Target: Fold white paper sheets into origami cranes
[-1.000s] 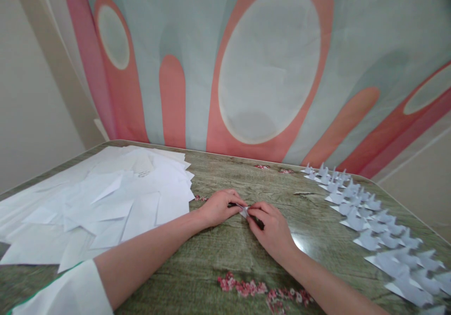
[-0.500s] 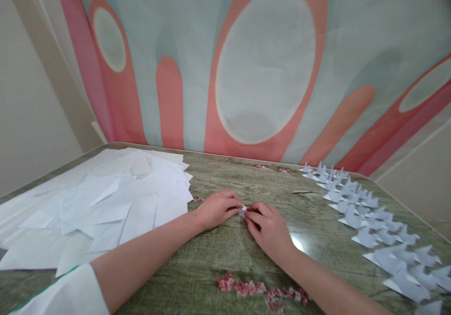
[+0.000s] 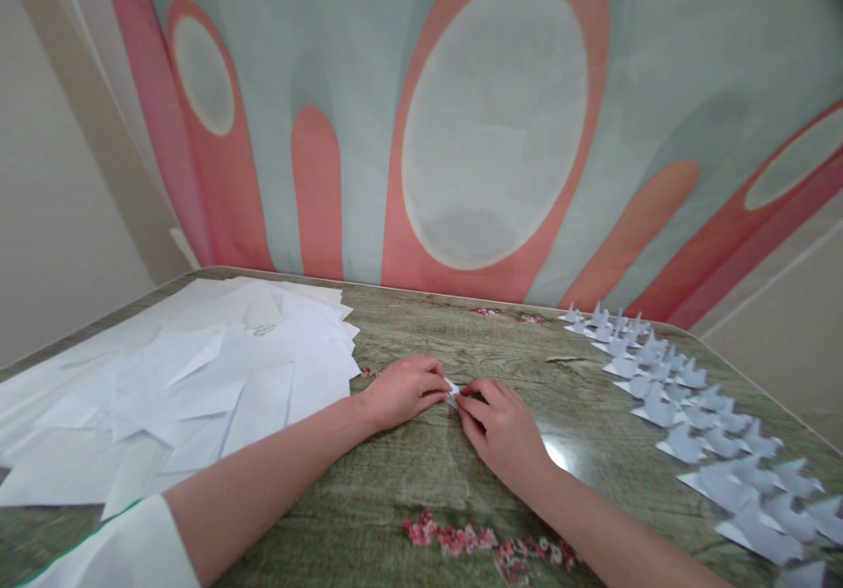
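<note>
A small folded piece of white paper (image 3: 452, 392) is between my two hands, near the middle of the table. My left hand (image 3: 409, 390) pinches its left side with the fingertips. From the right, my right hand (image 3: 499, 421) grips the other side between thumb and index finger. Most of the paper is covered by my fingers, so its full shape cannot be made out. Both forearms rest low over the tabletop.
Loose white paper sheets (image 3: 263, 342) lie in a wide, overlapping pile on the left. Rows of folded paper cranes (image 3: 659, 405) stand along the right side. The wood-patterned table (image 3: 369, 509) with printed pink blossoms meets a painted backdrop (image 3: 356, 219) at its far edge.
Both hands stay almost in place around the folded paper. Slightly more of its white surface shows between the fingertips.
</note>
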`<state>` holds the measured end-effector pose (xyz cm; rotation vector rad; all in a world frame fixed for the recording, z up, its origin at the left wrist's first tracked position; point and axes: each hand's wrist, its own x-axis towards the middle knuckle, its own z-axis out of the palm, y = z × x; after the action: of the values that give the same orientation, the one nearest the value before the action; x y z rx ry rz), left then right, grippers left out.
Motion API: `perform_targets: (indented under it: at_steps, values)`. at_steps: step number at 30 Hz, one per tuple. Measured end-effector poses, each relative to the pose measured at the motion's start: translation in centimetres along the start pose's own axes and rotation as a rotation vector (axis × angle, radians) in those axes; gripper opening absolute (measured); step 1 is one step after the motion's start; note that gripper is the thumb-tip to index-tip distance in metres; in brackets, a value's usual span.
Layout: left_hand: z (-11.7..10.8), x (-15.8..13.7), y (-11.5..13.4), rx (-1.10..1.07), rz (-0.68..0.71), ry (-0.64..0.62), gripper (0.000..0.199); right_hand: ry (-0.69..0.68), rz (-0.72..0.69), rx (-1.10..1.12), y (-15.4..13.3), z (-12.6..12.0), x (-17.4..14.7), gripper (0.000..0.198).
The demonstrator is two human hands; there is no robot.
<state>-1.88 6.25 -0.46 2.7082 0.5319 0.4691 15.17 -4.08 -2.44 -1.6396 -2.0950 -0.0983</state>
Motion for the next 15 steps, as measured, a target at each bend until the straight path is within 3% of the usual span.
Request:
perform_targets:
  at_steps: [15]
  values:
    - [0.4, -0.1, -0.49, -0.273, -0.065, 0.094, 0.017, 0.054, 0.067, 0.232, 0.57, 0.37, 0.09, 0.013]
